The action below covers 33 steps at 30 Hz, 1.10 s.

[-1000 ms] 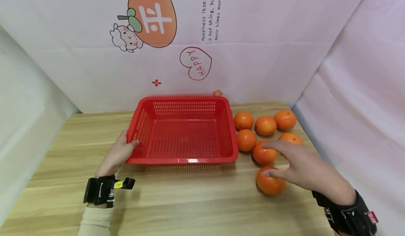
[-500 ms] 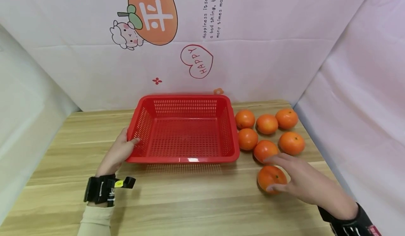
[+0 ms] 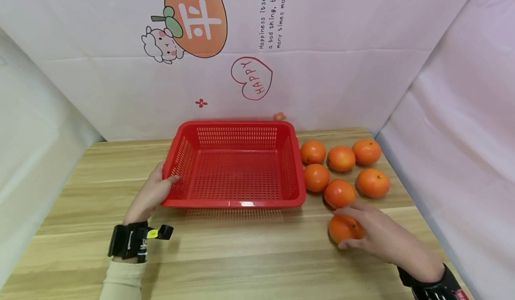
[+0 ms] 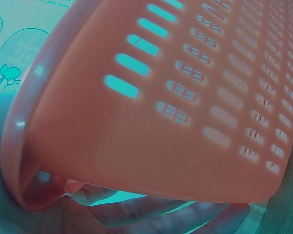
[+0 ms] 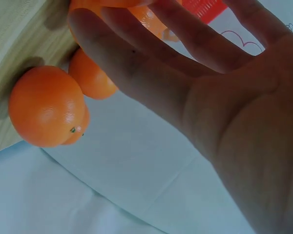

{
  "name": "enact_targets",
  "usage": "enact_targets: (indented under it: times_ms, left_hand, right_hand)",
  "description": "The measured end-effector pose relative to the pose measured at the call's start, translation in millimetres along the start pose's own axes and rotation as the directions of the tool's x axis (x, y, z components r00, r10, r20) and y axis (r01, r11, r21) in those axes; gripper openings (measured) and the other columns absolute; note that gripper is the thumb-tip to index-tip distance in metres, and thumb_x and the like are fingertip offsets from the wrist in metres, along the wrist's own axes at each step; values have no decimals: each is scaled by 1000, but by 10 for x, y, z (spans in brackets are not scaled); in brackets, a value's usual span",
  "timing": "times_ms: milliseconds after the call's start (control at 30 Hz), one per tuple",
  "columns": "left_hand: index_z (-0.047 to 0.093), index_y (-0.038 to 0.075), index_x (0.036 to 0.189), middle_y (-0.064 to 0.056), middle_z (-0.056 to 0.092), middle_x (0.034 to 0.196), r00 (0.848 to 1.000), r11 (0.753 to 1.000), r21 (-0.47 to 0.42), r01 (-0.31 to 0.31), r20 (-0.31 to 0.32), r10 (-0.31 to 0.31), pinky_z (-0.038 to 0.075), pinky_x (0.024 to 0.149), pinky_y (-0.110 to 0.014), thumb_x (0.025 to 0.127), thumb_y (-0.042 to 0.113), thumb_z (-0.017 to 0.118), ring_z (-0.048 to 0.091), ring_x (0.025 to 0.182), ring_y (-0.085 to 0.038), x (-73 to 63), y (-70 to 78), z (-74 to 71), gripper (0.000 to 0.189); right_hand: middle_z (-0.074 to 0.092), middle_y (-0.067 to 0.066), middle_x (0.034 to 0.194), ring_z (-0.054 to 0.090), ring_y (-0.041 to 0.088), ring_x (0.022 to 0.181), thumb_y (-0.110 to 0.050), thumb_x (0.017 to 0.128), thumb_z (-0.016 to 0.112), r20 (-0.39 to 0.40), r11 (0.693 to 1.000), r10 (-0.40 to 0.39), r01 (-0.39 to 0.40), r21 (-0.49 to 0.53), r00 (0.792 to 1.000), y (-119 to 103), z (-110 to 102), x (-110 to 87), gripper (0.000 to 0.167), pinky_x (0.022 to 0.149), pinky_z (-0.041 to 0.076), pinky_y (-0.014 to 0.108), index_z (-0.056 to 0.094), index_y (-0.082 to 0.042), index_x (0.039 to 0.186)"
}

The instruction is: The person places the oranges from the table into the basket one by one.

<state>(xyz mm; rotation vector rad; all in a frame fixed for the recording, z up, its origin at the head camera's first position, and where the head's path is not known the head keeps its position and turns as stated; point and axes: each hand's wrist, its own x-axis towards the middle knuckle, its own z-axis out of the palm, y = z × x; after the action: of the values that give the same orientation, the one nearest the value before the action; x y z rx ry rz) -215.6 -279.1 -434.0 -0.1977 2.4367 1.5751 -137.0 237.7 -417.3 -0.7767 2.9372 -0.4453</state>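
A red plastic basket (image 3: 237, 203) with slotted walls stands in the middle of the wooden table. At its left side my left hand (image 3: 150, 192) grips the rim, thumb inside and fingers (image 4: 161, 214) along the outer wall. My right hand (image 3: 384, 235) holds the nearest orange (image 3: 344, 230) on the table, fingers over its far side and thumb at its near side. In the right wrist view the fingers hide much of that contact. Behind it lies another orange (image 3: 339, 193), close to the fingertips.
Several more oranges (image 3: 341, 158) lie right of the basket, the closest ones against or beside its right wall. A printed white cloth (image 3: 322, 67) hangs behind the table (image 3: 249, 255). White cloth (image 3: 462, 157) also rises at the right edge.
My right hand has come down and toward me, off the oranges behind, and its fingers and thumb have closed around the nearest orange. The left hand and basket have stayed put.
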Motion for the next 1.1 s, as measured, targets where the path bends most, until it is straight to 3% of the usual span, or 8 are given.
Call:
enact_targets:
  times_ms: [300, 600, 867, 1000, 1100]
  left_hand:
    - [19, 3, 161, -27, 52, 148, 1000, 1000, -4, 7, 8, -7, 59, 86, -33, 113, 20, 40, 69, 118, -34, 12, -44, 25, 56]
    - [19, 3, 162, -27, 52, 148, 1000, 1000, 2, 8, -5, -8, 58, 86, -33, 113, 20, 40, 68, 119, -35, 12, -30, 4, 56]
    - [21, 4, 162, -26, 54, 147, 1000, 1000, 14, 6, -16, -5, 57, 86, -32, 113, 22, 40, 69, 117, -33, 15, -40, 2, 55]
    - [22, 4, 162, -26, 54, 147, 1000, 1000, 12, 5, -18, -5, 58, 85, -31, 113, 21, 40, 70, 116, -31, 22, -44, 1, 55]
    - [22, 4, 162, -27, 55, 147, 1000, 1000, 10, -1, -20, 1, 59, 85, -31, 113, 20, 40, 70, 115, -30, 25, -43, -2, 55]
  right_hand:
    - [67, 13, 125, 68, 28, 108, -33, 71, 97, 21, 995, 90, -91, 27, 996, 53, 94, -38, 62, 90, 58, 53, 73, -13, 124]
    - [62, 15, 126, 66, 25, 104, -36, 69, 98, 18, 990, 130, -131, 54, 991, 57, 146, -36, 71, 88, 57, 51, 69, -11, 129]
    - [58, 22, 139, 65, 32, 112, -39, 66, 99, 139, 979, 141, -159, 128, 980, 64, 212, 28, 85, 93, 56, 56, 63, -7, 136]
    - [57, 19, 142, 64, 32, 116, -43, 64, 99, 231, 964, 156, -199, 175, 960, 41, 282, 74, 91, 95, 55, 56, 61, -9, 139]
    - [59, 15, 139, 64, 31, 118, -48, 61, 99, 248, 961, 165, -212, 177, 955, 9, 340, 85, 93, 96, 55, 56, 61, -10, 137]
